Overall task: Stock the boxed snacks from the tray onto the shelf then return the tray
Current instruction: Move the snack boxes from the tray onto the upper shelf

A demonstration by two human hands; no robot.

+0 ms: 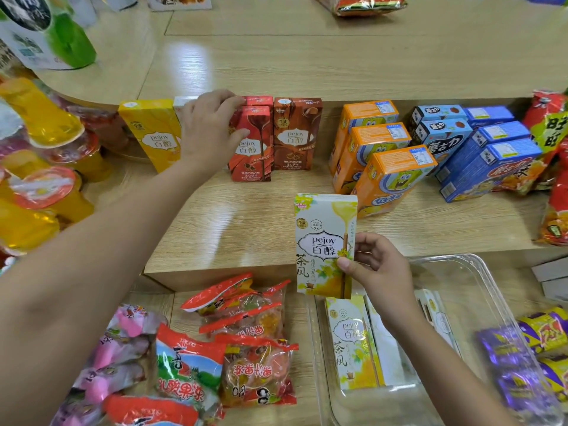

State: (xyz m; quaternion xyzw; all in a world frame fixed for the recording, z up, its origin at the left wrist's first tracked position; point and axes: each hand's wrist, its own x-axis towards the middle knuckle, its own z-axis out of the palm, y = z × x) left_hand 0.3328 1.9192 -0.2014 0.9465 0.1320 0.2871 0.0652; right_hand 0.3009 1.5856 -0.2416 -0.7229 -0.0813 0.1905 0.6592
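Observation:
My right hand (pixel 376 262) holds a white-and-yellow Pejoy box (pixel 324 241) upright above the front edge of the wooden shelf (pixel 246 229). My left hand (pixel 212 130) is at the back of the shelf, fingers wrapped on a white box (pixel 183 106) standing between a yellow Pejoy box (pixel 152 133) and a red Pejoy box (pixel 253 146). A brown Pejoy box (pixel 296 135) stands to the right of the red ones. The clear plastic tray (pixel 479 290) at the lower right holds more white-and-yellow boxes (pixel 353 342).
Orange cartoon boxes (pixel 378 155) and blue boxes (pixel 479 149) fill the shelf's right side. Jelly cups (pixel 43 186) crowd the left. Bagged jellies (pixel 246 339) lie below the shelf, and purple packets (pixel 522 364) sit right of the tray.

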